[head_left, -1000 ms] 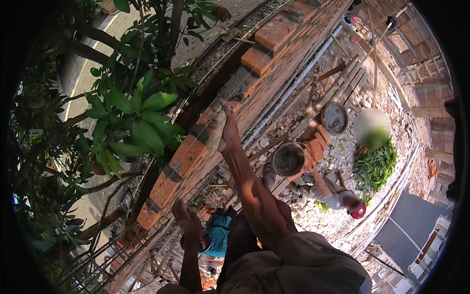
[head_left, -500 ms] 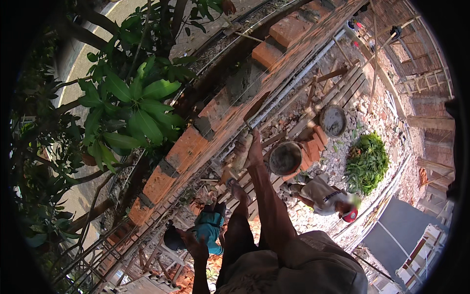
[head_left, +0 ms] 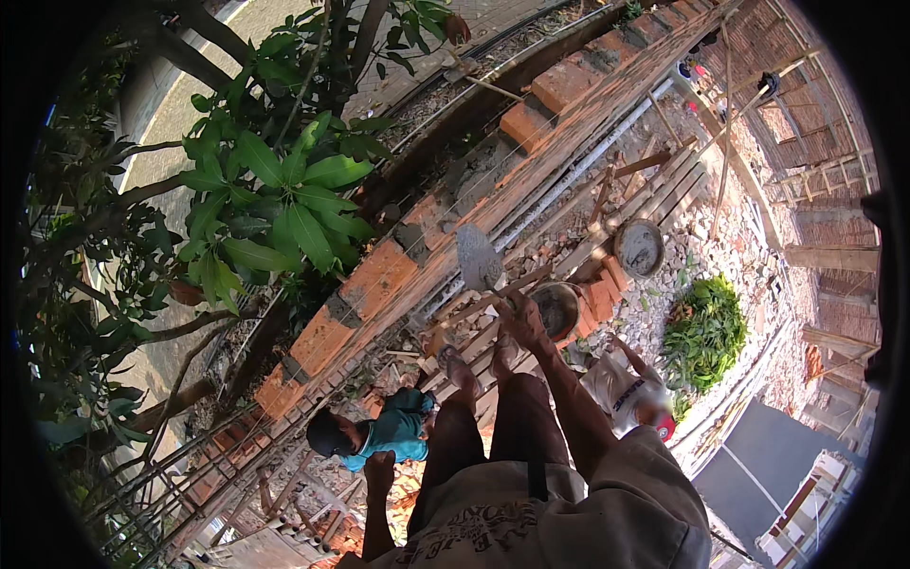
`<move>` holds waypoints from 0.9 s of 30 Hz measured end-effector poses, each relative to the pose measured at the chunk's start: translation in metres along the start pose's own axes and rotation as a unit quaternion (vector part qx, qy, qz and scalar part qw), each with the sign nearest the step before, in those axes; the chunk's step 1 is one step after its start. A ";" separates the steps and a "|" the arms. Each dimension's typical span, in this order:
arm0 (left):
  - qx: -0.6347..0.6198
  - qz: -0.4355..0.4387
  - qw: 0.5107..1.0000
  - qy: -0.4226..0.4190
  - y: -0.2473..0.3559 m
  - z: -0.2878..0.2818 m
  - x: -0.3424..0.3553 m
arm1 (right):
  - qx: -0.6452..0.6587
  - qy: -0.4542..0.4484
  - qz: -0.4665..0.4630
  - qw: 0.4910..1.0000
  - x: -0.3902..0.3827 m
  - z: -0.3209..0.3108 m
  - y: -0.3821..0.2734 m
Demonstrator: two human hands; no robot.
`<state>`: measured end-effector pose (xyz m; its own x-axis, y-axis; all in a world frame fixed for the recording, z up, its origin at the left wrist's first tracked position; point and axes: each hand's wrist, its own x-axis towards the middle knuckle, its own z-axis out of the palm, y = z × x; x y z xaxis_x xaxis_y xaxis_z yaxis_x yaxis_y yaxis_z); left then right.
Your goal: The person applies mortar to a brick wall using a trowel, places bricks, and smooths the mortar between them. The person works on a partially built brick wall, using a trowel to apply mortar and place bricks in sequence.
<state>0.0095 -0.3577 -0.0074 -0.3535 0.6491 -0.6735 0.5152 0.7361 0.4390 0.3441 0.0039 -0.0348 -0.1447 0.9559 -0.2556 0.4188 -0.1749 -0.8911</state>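
Note:
My right hand [head_left: 523, 322] is closed round the handle of a mason's trowel [head_left: 479, 258]. The trowel's pointed grey blade shows its broad face and hangs beside the near side of a brick wall [head_left: 379, 277]. Grey mortar [head_left: 474, 180] lies in patches on the wall's top and between its orange bricks. Close to my right hand stands a round tub of mortar [head_left: 555, 311], partly hidden by that hand. My left hand [head_left: 379, 471] is held low in a loose fist, apart from the wall; nothing shows in it.
Wooden planks [head_left: 483, 356] lie under my feet. A second mortar tub [head_left: 640, 248] stands beyond stacked bricks [head_left: 602, 292]. One co-worker in teal [head_left: 398, 427] is at lower left, another in a red cap [head_left: 626, 394] at right. Leafy branches [head_left: 284, 204] overhang the wall's far side.
My right hand has drawn back from the wall toward the tub, and the trowel has turned broad face up. My left hand's fingers have curled in. The red-capped co-worker has shifted left.

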 end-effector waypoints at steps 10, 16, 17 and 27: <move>-0.049 -0.037 0.998 0.001 -0.031 0.028 -0.003 | 0.380 -0.210 0.146 0.889 0.092 -0.105 -0.122; -0.073 0.014 0.997 0.009 -0.022 0.044 -0.003 | 0.843 -0.248 0.219 0.424 0.154 -0.006 -0.124; -0.064 0.069 0.995 0.026 -0.024 0.046 -0.003 | 0.874 -0.185 0.230 0.385 0.149 0.012 -0.120; -0.302 -0.118 0.944 0.070 -0.009 0.046 -0.016 | 0.405 -0.239 0.079 0.879 0.061 -0.006 -0.131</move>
<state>0.0464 -0.3832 -0.0280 -0.5235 0.4418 -0.7285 -0.1139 0.8111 0.5737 0.2860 0.0861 0.0687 -0.5839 0.7298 -0.3556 -0.2810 -0.5926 -0.7549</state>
